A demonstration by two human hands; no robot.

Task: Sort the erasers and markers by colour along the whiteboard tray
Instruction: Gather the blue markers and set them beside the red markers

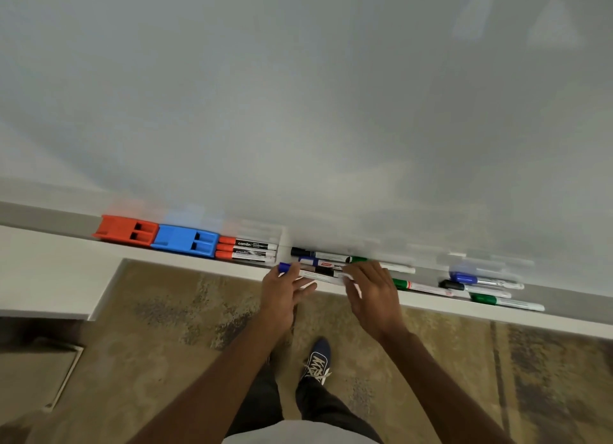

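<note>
A red eraser (124, 230) and a blue eraser (185, 241) lie side by side at the tray's (547, 316) left. Right of them lie three red-capped markers (247, 251). In the middle is a mixed heap of black, blue and green markers (326, 257). My left hand (282, 294) grips the capped end of a blue-capped marker (306, 272) at the tray's front edge. My right hand (373, 294) rests on that marker's other end, fingers spread over the heap. Further right lie a green marker (421, 287), then a blue (486, 280), a black (474, 288) and a green marker (507, 302).
The whiteboard (298, 95) rises behind the tray. A white ledge (49, 277) juts out at the left. Below are patterned carpet (185, 311), my dark trousers and a blue shoe (318, 360).
</note>
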